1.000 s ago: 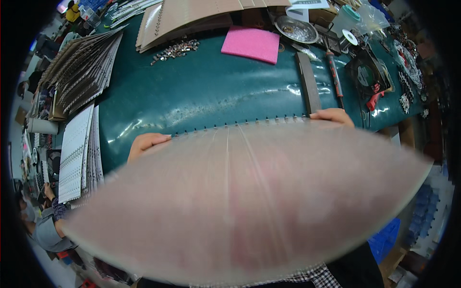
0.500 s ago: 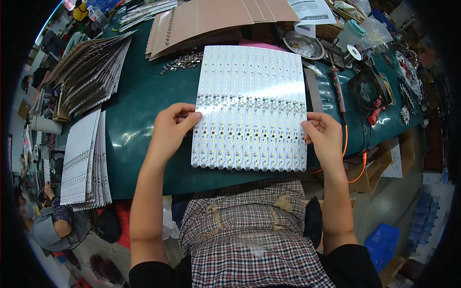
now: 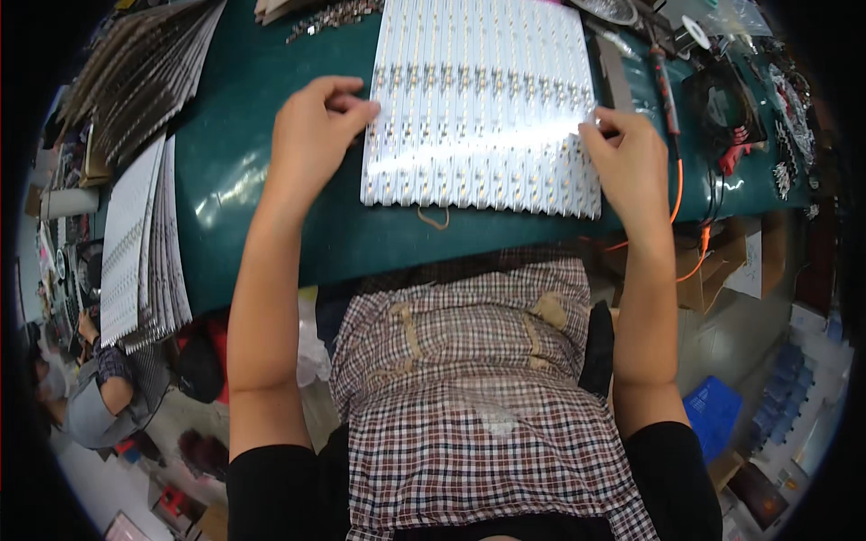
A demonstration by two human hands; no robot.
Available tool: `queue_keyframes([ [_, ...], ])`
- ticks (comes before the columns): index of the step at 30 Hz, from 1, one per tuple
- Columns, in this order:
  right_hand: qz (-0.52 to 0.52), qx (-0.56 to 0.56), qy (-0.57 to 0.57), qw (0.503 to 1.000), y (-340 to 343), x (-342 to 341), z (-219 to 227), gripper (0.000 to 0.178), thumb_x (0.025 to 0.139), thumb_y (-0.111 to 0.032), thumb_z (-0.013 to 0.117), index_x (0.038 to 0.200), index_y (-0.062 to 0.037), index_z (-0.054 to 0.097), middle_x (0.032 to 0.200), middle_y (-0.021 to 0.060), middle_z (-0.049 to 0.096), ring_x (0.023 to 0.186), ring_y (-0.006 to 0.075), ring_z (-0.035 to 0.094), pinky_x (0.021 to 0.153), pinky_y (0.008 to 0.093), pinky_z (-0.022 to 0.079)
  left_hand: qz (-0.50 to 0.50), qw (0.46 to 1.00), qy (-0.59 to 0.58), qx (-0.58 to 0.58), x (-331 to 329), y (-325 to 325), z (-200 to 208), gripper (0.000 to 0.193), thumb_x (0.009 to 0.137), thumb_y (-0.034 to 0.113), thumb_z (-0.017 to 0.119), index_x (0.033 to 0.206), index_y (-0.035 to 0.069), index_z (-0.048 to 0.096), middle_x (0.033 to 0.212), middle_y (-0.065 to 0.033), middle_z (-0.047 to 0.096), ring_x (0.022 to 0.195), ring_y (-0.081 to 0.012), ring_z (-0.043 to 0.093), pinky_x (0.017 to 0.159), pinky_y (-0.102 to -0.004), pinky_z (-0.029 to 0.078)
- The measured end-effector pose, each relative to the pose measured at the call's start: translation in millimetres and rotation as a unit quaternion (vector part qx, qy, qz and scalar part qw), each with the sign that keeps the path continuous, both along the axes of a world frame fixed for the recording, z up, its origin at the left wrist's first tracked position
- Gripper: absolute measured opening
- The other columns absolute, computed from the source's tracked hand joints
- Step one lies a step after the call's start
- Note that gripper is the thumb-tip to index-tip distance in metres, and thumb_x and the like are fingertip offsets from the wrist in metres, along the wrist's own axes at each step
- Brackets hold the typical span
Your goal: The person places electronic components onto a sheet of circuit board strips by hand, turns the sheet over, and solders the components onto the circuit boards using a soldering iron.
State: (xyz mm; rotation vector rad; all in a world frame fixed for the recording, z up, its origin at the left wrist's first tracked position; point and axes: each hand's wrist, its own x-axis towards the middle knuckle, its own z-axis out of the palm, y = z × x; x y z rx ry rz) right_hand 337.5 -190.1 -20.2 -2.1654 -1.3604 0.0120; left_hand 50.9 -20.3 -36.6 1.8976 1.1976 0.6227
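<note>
The panel (image 3: pixel 478 108) lies on the desk (image 3: pixel 244 153), between the left hand (image 3: pixel 311 126) and right hand (image 3: pixel 634 158). To its right, in order, come a bar (image 3: pixel 616 77), a soldering iron (image 3: pixel 665 90) and a fan (image 3: pixel 722 101). On the left are 2 stacks: the near stack (image 3: pixel 131 234) before the far stack (image 3: pixel 149 63). Small parts (image 3: pixel 329 22) lie beyond the panel's far-left corner; what looks like a dish (image 3: pixel 612 8), partly cut off, sits past its far-right corner.

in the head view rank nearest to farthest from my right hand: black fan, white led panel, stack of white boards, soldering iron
1. White LED panel, edge at the right hand
2. Soldering iron, right of the hand
3. Black fan, farther right
4. Stack of white boards, far left
</note>
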Motion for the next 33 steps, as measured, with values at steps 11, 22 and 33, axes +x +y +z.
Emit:
queue_keyframes([
  [11,0.293,-0.14,0.034,0.945,-110,-74,-9,0.008,0.081,-0.001,0.065,0.088,-0.0014,0.068,0.088,0.0107,0.064,0.076,0.0269,0.067,0.066,0.0387,0.055,-0.09,0.983,-0.049,-0.153,-40,-133,69,0.013,0.093,0.012,0.072,0.094,-0.001,0.072,0.069,-0.0008,0.064,0.06,-0.0055,0.056,0.056,-0.0242,0.046],
  [22,0.402,-0.048,0.308,0.861,-145,-92,10,0.013,0.091,-0.016,0.07,0.092,-0.0031,0.072,0.081,0.0117,0.064,0.074,0.0302,0.066,0.066,0.0404,0.054,-0.192,0.932,-0.003,-0.308,-36,-214,42,0.035,0.101,0.012,0.059,0.135,0.004,0.059,0.09,-0.0098,0.072,0.08,-0.0176,0.07,0.076,-0.03,0.055],
  [33,0.477,0.051,0.317,0.818,-112,-114,49,0.032,0.086,-0.01,0.074,0.118,-0.0038,0.069,0.107,0.0121,0.071,0.083,0.028,0.069,0.069,0.0367,0.056,-0.149,0.855,-0.397,-0.299,-89,-232,134,0.038,0.105,0.019,0.047,0.077,-0.004,0.06,0.06,-0.0112,0.059,0.045,-0.0123,0.05,0.047,-0.0275,0.047],
])
